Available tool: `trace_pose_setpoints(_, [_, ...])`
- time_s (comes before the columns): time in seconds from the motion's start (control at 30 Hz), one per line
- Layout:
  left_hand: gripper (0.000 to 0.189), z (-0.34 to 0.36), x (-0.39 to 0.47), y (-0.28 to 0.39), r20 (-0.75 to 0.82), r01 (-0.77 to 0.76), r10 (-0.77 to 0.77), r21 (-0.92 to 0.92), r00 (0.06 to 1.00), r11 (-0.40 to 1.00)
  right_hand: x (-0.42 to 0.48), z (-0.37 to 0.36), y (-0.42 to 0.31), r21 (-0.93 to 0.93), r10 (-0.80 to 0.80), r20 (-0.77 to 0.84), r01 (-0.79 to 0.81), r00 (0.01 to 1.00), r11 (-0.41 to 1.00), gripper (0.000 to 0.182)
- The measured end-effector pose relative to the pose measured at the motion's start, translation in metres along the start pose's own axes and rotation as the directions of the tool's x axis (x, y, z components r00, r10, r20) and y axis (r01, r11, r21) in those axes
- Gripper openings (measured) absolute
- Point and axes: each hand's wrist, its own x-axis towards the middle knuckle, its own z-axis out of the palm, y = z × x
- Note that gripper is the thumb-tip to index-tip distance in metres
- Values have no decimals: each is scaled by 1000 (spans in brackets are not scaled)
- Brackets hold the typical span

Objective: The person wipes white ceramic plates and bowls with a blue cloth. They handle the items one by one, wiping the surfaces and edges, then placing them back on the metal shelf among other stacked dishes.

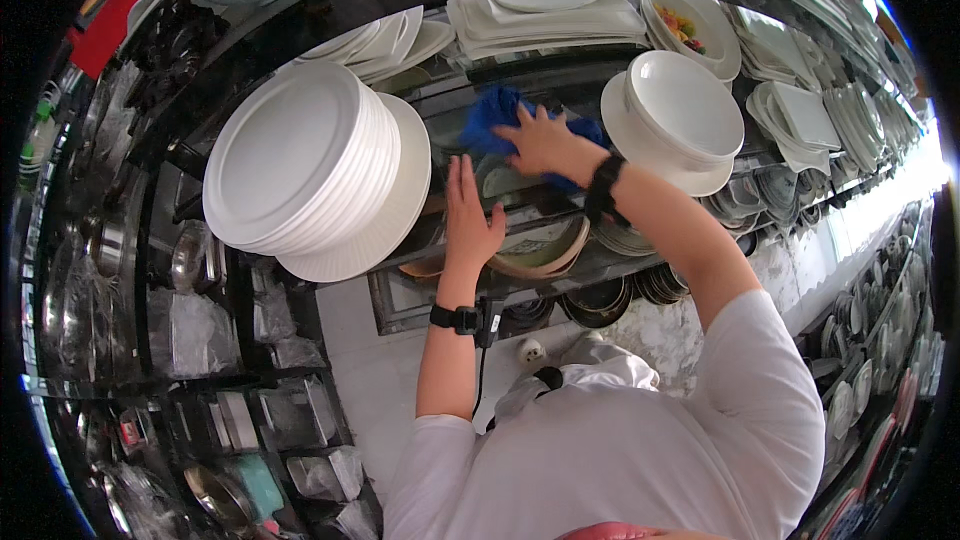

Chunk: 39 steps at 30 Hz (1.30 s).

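Note:
My right hand [544,141] presses a blue cloth [491,120] on a dark glass shelf [450,116], fingers spread over it; the cloth is somewhat blurred. Flat beside it, my left hand [474,229] rests near the shelf's front edge with the thumb apart, holding nothing. A tall stack of white plates [289,157] stands left of my hands, on a wider white plate. To the right, white oval dishes [686,105] are piled on a larger white dish.
Behind lie stacked white rectangular platters [547,19] and a deep dish with a colourful pattern [686,26]. Below the shelf are brown-rimmed bowls [551,255] and dark pans [598,301]. Racks with plastic-wrapped goods [199,330] stand left; more dishes fill racks at right [847,315].

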Motion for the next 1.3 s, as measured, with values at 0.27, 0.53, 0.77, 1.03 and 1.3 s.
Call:
trace_pose_setpoints(0.27, [82,3,3,8,-14,-70,73,144,997,987,-32,-3,-7,-117,-213,89,223,973,968,65])
trace_pose_setpoints(0.53, [58,12,2,-1,124,-112,68,396,990,911,58,-7,-29,-91,-118,19,119,993,989,61])
trace_pose_setpoints(0.77, [52,12,0,-3,110,-153,117,427,987,891,90,-16,-36,30,-88,66,87,994,996,56])
trace_pose_setpoints(1.03, [52,11,2,-7,144,-149,101,373,984,916,78,-11,15,119,282,108,-294,953,948,54])
trace_pose_setpoints(1.3, [51,12,2,-7,149,-85,35,349,988,933,45,6,9,12,148,71,-150,986,989,52])
